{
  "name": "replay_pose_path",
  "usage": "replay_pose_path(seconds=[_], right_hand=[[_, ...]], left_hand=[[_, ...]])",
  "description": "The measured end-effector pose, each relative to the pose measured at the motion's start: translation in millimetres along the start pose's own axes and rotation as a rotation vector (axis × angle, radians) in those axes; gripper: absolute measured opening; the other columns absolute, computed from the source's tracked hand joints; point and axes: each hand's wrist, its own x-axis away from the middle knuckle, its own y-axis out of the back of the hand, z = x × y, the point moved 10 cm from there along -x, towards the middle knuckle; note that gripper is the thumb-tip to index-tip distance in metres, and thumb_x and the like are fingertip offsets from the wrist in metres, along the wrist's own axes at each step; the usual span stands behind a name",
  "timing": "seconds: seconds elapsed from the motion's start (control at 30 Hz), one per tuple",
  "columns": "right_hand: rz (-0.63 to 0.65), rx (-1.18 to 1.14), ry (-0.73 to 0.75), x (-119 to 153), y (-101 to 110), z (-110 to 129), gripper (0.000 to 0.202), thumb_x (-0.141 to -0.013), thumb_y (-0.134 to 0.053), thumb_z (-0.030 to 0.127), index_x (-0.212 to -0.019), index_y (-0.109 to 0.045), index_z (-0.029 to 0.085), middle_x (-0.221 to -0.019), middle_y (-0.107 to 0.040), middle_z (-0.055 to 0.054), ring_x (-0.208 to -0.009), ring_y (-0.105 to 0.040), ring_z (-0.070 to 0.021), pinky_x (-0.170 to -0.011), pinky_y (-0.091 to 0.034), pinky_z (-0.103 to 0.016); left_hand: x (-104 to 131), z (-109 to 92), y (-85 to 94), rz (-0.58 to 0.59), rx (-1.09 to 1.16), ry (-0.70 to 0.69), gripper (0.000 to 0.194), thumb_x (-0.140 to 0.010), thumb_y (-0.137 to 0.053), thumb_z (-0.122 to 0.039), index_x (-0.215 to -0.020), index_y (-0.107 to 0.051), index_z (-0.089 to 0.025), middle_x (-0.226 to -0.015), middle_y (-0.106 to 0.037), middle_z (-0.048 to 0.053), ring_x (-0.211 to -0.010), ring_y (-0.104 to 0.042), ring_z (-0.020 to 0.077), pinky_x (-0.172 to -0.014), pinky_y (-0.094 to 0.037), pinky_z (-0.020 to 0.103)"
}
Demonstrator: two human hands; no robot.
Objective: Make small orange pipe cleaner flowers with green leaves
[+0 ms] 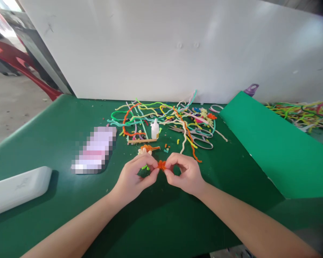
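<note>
Between my two hands is a small orange pipe-cleaner flower (162,165), pinched from both sides above the green table. My left hand (137,171) grips its left edge with thumb and forefinger. On the opposite edge, my right hand (185,173) holds it in the same kind of pinch. Just beyond my left fingers lies a cream and orange pipe-cleaner piece (146,149), with a bit of bright green showing under the hand. Small cut bits (167,148) are scattered past the fingertips. A white glue bottle (154,129) stands upright farther back.
Tangled colourful pipe cleaners (156,111) spread across the table's back, with scissors (200,138) at their right. A pixelated flat object (95,150) and a white case (21,188) lie left. A green board (280,150) covers the right side. A white panel (177,50) rises behind.
</note>
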Motion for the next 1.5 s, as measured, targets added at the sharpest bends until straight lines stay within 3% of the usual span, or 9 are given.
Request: replay_pose_path(seconds=[0.23,0.4,0.53,0.63,0.9,1.23,1.5], right_hand=[[-0.066,0.277,0.163,1,3,17,0.005,-0.077,-0.061,0.014,-0.077,-0.058,0.018,-0.072,-0.06,-0.001,-0.06,-0.057,-0.0093,-0.059,-0.049,-0.023],[-0.014,0.334,0.302,4,-1,26,0.009,-0.082,-0.058,0.012,-0.088,-0.06,0.019,-0.079,-0.064,-0.002,-0.072,-0.062,-0.0108,-0.066,-0.052,-0.022],[0.083,0.309,0.351,2,-5,26,0.013,-0.085,-0.055,0.012,-0.094,-0.06,0.019,-0.087,-0.065,-0.004,-0.08,-0.063,-0.0121,-0.072,-0.053,-0.024],[0.091,0.296,0.346,0,-3,26,0.012,-0.085,-0.055,0.012,-0.093,-0.061,0.019,-0.086,-0.065,-0.004,-0.079,-0.063,-0.0123,-0.071,-0.053,-0.025],[-0.053,0.069,0.119,-5,15,15,0.01,-0.079,-0.062,0.019,-0.09,-0.06,0.018,-0.083,-0.06,-0.003,-0.065,-0.06,-0.0111,-0.059,-0.053,-0.026],[0.021,0.204,0.238,-3,2,27,0.009,-0.081,-0.058,0.015,-0.088,-0.063,0.019,-0.078,-0.065,-0.004,-0.069,-0.062,-0.0133,-0.063,-0.053,-0.027],[0.043,0.374,0.24,2,-4,14,0.018,-0.073,-0.052,0.007,-0.084,-0.057,0.02,-0.075,-0.061,-0.001,-0.064,-0.058,-0.0107,-0.059,-0.049,-0.023]], left_hand=[[4,-12,9.2,-0.12,-0.122,-0.128,0.012,-0.076,-0.06,-0.006,-0.081,-0.058,-0.017,-0.074,-0.061,0.001,-0.067,-0.056,0.0113,-0.065,-0.047,0.023],[3,-10,7.4,-0.088,-0.123,-0.099,0.011,-0.079,-0.055,-0.007,-0.081,-0.054,-0.018,-0.074,-0.058,0.001,-0.069,-0.055,0.0123,-0.068,-0.047,0.026],[1,2,-1.3,0.031,-0.028,-0.001,0.01,-0.083,-0.049,-0.009,-0.079,-0.049,-0.019,-0.073,-0.054,0.001,-0.067,-0.052,0.0122,-0.065,-0.046,0.026],[1,2,-2.1,0.042,-0.008,-0.008,0.011,-0.084,-0.049,-0.009,-0.081,-0.048,-0.019,-0.073,-0.054,0.0,-0.067,-0.051,0.0123,-0.065,-0.045,0.026],[3,-14,15.1,-0.143,-0.05,-0.135,0.021,-0.085,-0.042,0.0,-0.087,-0.048,-0.02,-0.073,-0.05,0.001,-0.072,-0.05,0.0144,-0.07,-0.044,0.03],[2,-13,9.5,-0.089,-0.096,-0.137,0.02,-0.085,-0.044,-0.002,-0.091,-0.049,-0.02,-0.081,-0.052,0.003,-0.079,-0.051,0.0157,-0.073,-0.045,0.031],[1,2,-5.1,0.025,-0.13,-0.074,0.016,-0.089,-0.042,-0.007,-0.091,-0.05,-0.02,-0.082,-0.052,0.004,-0.076,-0.05,0.0161,-0.071,-0.044,0.032]])
